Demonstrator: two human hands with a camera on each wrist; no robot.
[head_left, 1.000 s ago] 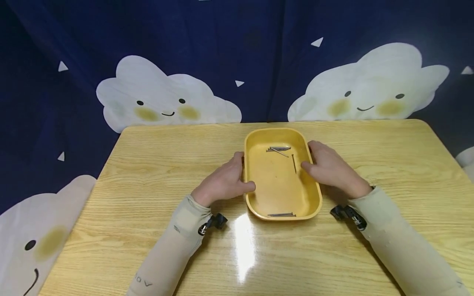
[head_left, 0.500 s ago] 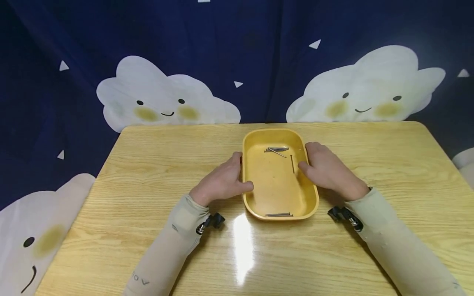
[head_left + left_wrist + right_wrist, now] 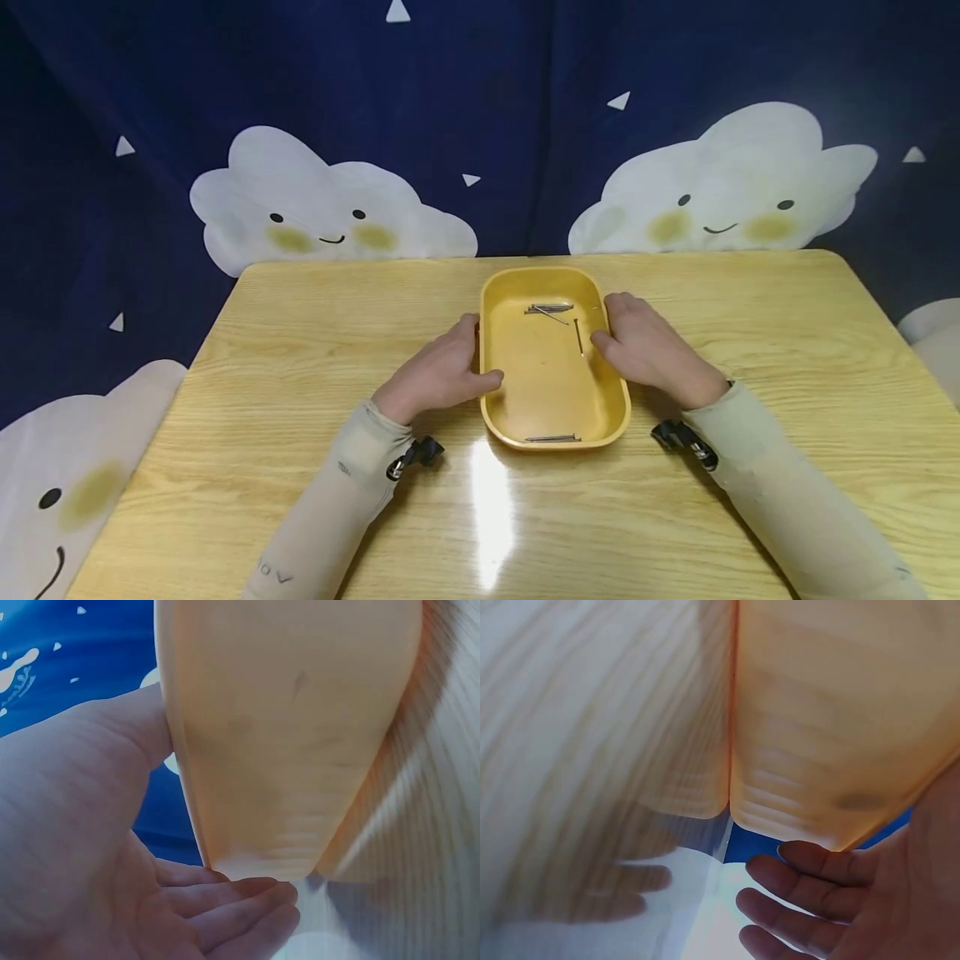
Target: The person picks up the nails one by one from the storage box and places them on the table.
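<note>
A yellow plastic tray stands on the table between both hands. My left hand holds its left side, thumb over the rim and fingers along the outer wall. On the right side my right hand grips it likewise, thumb hooked inside. Several steel nails lie bunched at the tray's far end. One nail lies lengthwise by the right wall, and a few more nails lie along the near end. The left wrist view shows the tray's outer wall from close by.
The wooden table has a glossy top with a bright reflection in front of the tray. Behind it hangs a dark blue curtain with clouds. A black device is strapped at the left wrist, another device at the right.
The head view has turned slightly, so tray, hands and table all appear further left and a little lower. Both hands keep their hold, and the nails lie as before in the tray.
</note>
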